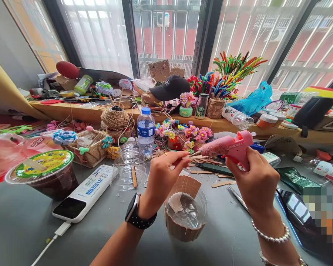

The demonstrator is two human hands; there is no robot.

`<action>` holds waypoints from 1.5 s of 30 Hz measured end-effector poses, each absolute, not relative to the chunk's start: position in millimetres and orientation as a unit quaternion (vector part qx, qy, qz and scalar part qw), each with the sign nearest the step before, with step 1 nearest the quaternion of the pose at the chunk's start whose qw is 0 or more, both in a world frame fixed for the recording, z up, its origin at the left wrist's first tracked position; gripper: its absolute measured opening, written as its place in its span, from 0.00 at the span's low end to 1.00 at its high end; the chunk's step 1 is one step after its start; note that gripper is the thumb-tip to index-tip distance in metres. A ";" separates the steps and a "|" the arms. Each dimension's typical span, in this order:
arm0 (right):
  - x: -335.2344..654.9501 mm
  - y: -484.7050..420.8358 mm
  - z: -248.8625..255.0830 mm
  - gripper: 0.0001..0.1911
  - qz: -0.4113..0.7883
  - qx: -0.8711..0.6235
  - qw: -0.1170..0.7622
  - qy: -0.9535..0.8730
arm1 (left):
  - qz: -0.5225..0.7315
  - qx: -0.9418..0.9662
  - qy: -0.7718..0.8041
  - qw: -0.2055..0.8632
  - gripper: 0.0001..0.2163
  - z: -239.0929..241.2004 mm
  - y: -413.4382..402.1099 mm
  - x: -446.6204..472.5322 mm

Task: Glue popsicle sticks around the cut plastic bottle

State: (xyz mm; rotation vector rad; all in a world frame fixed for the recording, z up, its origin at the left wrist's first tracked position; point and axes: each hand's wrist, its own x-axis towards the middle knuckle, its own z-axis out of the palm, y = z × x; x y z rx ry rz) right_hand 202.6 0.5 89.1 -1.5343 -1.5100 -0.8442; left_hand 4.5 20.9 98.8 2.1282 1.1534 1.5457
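Note:
My right hand (255, 177) grips a pink hot glue gun (227, 146) by its handle, nozzle pointing left. My left hand (163, 173), with a black watch on the wrist, pinches a thin wooden stick (175, 154) whose end meets the glue gun's nozzle. Below both hands a cut clear plastic bottle bottom (185, 214) stands on the grey table, ringed with wooden sticks glued upright around its wall. Loose wooden sticks (211, 171) lie on the table behind it.
A white power bank (84, 194) with cable, a lidded drink cup (43, 173), a water bottle (145, 129), a clear bottle top (129, 162), a twine ball (116, 119), baskets of paper flowers and pipe cleaners (227, 75) crowd the table and wooden ledge. A dark phone (299, 214) lies right.

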 end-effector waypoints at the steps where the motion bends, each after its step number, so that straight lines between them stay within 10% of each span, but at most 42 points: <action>1: 203.1 0.7 89.3 0.17 -0.336 -0.605 0.404 -0.598 | 0.536 0.734 0.396 0.134 0.06 98.7 20.9 4.5; 45: 212.7 0.7 93.9 0.15 -0.387 -0.575 0.399 -0.600 | 0.548 0.728 0.396 0.114 0.05 100.0 21.6 4.0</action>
